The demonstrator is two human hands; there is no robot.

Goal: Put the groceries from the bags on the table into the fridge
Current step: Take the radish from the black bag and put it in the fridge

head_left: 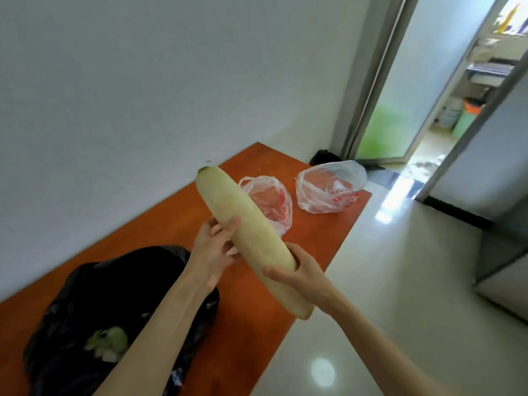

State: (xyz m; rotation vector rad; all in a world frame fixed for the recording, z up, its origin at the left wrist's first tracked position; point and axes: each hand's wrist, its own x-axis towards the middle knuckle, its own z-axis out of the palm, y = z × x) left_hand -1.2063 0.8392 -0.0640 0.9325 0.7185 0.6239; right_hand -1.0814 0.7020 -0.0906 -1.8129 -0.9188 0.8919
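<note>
A long white radish [237,221] is held in the air above the orange table [320,232], slanting from upper left to lower right. My left hand [213,248] grips its middle from the left, thumb over the top. My right hand [303,274] grips its lower part from the right. A black plastic bag [94,304] lies open at the near left of the table with a pale green vegetable [110,342] inside. Two clear plastic bags with red print, one [271,204] behind the radish and one [331,185] at the far end, lie on the table.
A white wall runs along the table's left side. An open doorway [423,90] is at the far right, with a dark object [323,157] on the floor by its frame. A grey cabinet-like surface [505,232] stands at the right edge above the glossy floor.
</note>
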